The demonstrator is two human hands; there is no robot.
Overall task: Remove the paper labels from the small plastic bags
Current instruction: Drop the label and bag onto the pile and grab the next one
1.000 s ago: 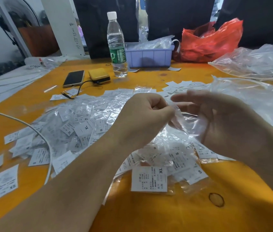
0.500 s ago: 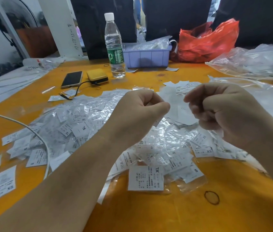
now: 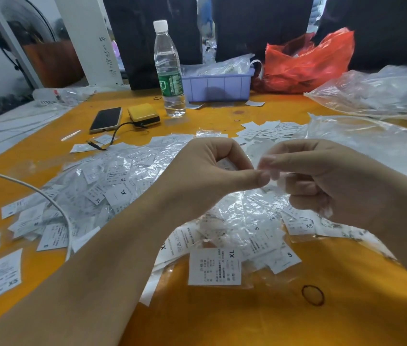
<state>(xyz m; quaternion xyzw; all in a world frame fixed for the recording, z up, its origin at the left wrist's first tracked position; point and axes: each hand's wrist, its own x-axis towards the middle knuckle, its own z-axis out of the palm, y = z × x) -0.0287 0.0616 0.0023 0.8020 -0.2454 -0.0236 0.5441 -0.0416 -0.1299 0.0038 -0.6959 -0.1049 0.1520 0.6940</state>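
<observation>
- Readable on the paper labels: "XL" on the nearest label [image 3: 214, 266], "S" on one to its right [image 3: 286, 257], "XS" on one under the right wrist [image 3: 300, 224] and on another at the left edge [image 3: 0, 275]; two more "XL" in the heap's middle.
- Handwritten digits down the white post [image 3: 92, 41], too small to read surely.
- Green wrapper on the water bottle [image 3: 168, 68], its brand not legible.
- One bottle, one phone [image 3: 105, 119], one yellow box [image 3: 143, 115], one lilac bin [image 3: 218, 84], one red bag [image 3: 307, 62], two rubber bands: near [image 3: 312, 295], far [image 3: 157, 98].
- Labelled small bags [image 3: 127, 176] too many to count, heaped on the orange table [image 3: 247, 318].
- Left hand [image 3: 205, 176]: thumb and forefinger pinching a small clear bag [image 3: 276, 174], held above the heap between both hands.
- Right hand [image 3: 322, 181]: forefinger and thumb gripping the same bag, other fingers curled in.
- Against half a second ago: hands closer, fingertips nearly meeting; right fist then clenched apart from the left.
</observation>
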